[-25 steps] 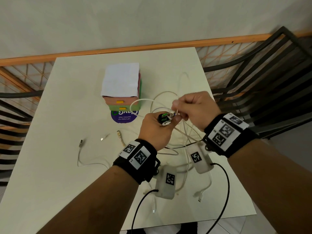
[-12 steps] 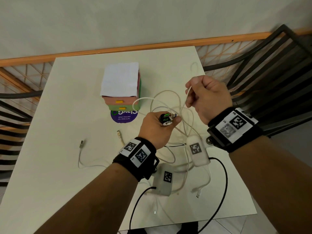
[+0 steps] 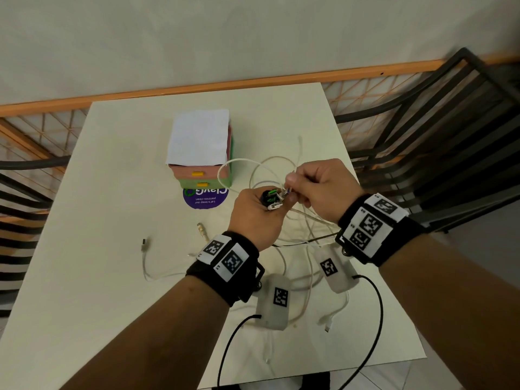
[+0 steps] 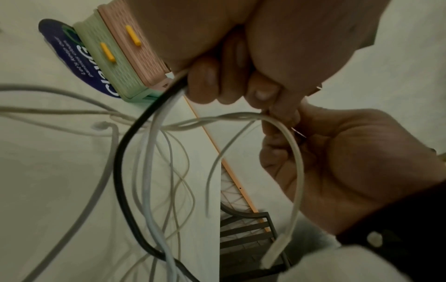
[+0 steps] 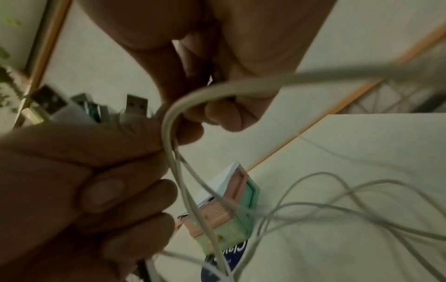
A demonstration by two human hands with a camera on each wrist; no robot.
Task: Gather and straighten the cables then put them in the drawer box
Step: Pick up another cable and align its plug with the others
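Note:
My left hand is held above the table and grips a bundle of cable plugs, USB ends up. In the left wrist view its fingers curl round a black cable and several white ones. My right hand touches the bundle and pinches a white cable that loops off behind it. White cable loops trail over the table. The drawer box, pink over green with yellow handles and paper on top, stands shut to the far left.
Two loose cable ends lie on the white table left of my left wrist. A purple sticker sits in front of the box. Dark slatted chairs flank the table. Wrist camera leads hang below my arms.
My right hand ran up and to the right along the white cable, then came back to the bundle in my left hand. The left hand stayed put.

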